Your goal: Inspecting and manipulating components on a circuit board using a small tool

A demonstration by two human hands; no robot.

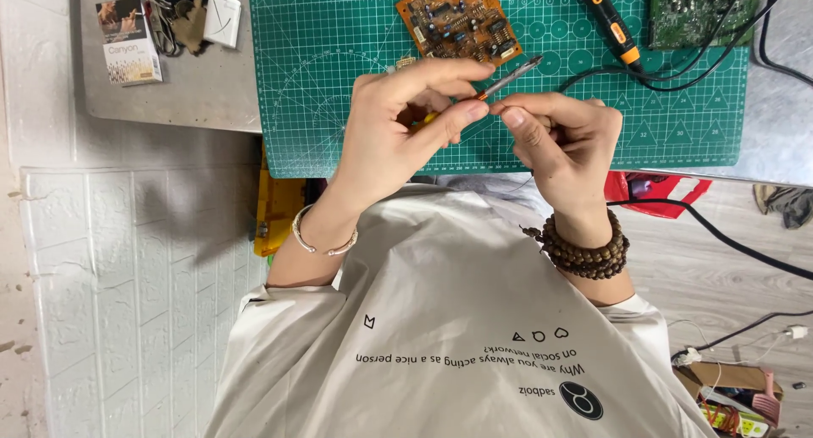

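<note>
A: Item, left hand (398,129)?
B: Closed on a yellow-handled screwdriver (500,80), shaft pointing far-right above the green cutting mat (339,82).
A: Right hand (566,141)?
B: Fingers curled, pinching near the shaft. Brown circuit board (460,19) lies just beyond; soldering iron (607,19) far right.

Left hand (398,129), above the torso (457,319): fingers curled, thumb and forefinger pinched together, wrist bent inward, forearm rising from the torso's left side. Right hand (563,141), just beside the left and nearly touching it: fingers folded, thumb tip pressed toward the left thumb, forearm rising from the torso's right side.
</note>
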